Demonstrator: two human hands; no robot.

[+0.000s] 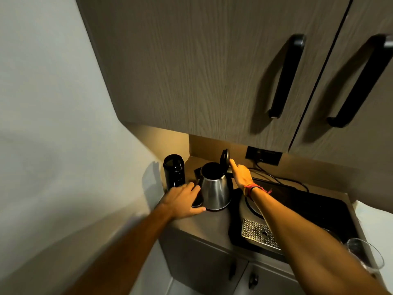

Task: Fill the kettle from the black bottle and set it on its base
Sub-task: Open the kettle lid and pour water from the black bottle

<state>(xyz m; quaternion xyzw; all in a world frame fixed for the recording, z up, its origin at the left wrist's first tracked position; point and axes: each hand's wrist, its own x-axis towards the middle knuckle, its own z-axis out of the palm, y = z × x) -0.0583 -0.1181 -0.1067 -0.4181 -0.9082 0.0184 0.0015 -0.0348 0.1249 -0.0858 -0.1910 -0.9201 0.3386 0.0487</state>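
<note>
The steel kettle (214,189) stands on the counter with its black lid (225,157) flipped up and its dark inside showing. The black bottle (174,170) stands upright just left of it, near the wall, and its top looks uncapped. My left hand (182,200) rests on the counter in front of the bottle, fingers curled over a dark round object (197,202) that looks like the bottle cap. My right hand (241,174) is behind the kettle's handle, with its index fingertip touching the raised lid. A round silver-rimmed base (249,207) sits on the black tray to the right.
The black tray (314,207) holds a perforated metal drip grate (258,233). A cable (276,177) runs from a wall socket (263,155) behind it. A clear glass (365,255) stands at the front right. Overhead cabinets (212,71) with black handles hang low above the counter.
</note>
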